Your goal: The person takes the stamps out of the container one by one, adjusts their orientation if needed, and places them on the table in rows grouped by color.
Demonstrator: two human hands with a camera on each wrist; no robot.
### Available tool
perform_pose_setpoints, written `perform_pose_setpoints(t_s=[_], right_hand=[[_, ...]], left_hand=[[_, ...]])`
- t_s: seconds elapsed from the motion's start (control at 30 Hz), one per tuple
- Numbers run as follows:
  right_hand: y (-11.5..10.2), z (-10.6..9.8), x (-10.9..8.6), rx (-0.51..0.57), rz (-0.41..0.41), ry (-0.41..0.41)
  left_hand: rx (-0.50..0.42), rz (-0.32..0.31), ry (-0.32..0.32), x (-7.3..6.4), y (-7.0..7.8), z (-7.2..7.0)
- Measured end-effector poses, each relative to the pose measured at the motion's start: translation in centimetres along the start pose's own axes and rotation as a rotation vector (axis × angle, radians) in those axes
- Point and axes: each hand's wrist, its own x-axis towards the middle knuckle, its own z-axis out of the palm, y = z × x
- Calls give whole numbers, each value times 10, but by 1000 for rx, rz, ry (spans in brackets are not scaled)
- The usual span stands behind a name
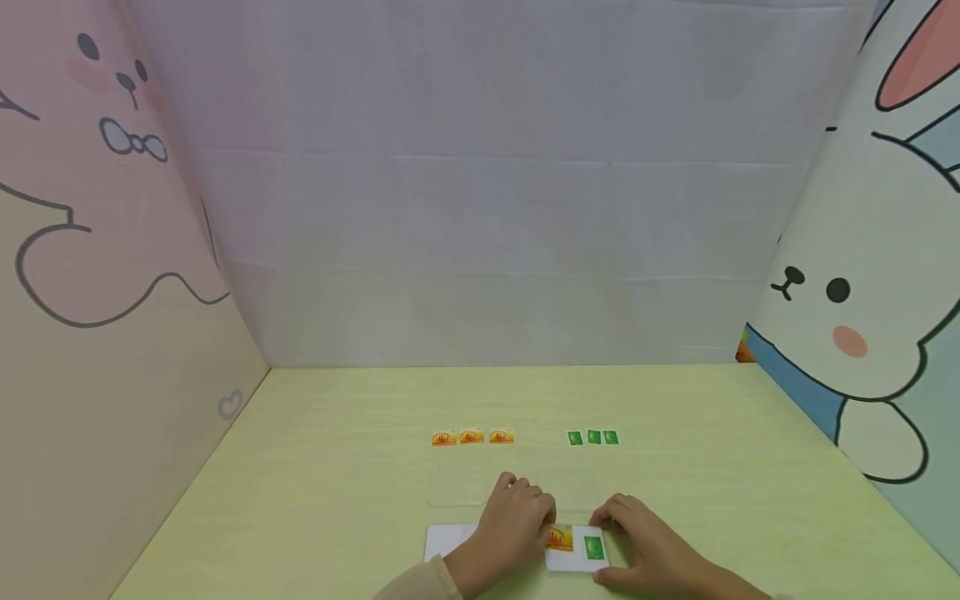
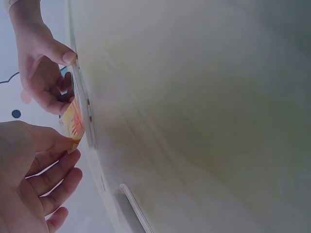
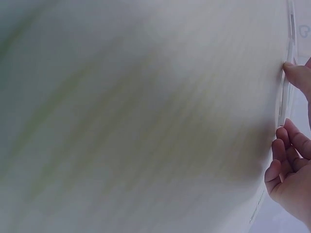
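Observation:
Between thumb and forefinger my left hand (image 1: 513,521) pinches a small orange-yellow picture card (image 2: 74,120). In the head view, that card lies over the left part of a flat white rectangular piece (image 1: 568,565). A small green card (image 1: 594,547) sits on the white piece's right part. My right hand (image 1: 652,550) holds the white piece at its right end, thumb by the near corner and fingertips by the far one. A second flat white piece (image 1: 446,540) lies left of the first, partly covered by my left hand and forearm.
Farther back on the pale yellow table (image 1: 300,467) lies a row of orange cards (image 1: 472,435), with a row of green cards (image 1: 594,437) to its right. Two clear rectangular panels (image 1: 455,487) lie just beyond my hands. Walls enclose the back and both sides.

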Motion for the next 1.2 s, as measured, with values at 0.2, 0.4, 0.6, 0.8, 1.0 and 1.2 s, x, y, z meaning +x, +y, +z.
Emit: perform_pose_setpoints(t_s=[0.2,0.4,0.6,0.8,1.0,1.2], right_hand=[[-2,-1,0,5,9,-6],[-2,-1,0,5,9,-6],[-1,-1,-1,-3,-26,14],[2,1,-1,-12,-73,45],[4,2,-1,-20,-92,64],[4,4,-2,-24,-101,75]], left_hand=[[-14,17,15,-1,-1,0],[-19,20,22,-1,-2,1],[-24,6,22,-2,-3,0],[-22,-5,44,-4,-5,-2],[-3,-6,82,-6,-7,-1],[11,-16,93,-8,-9,-4]])
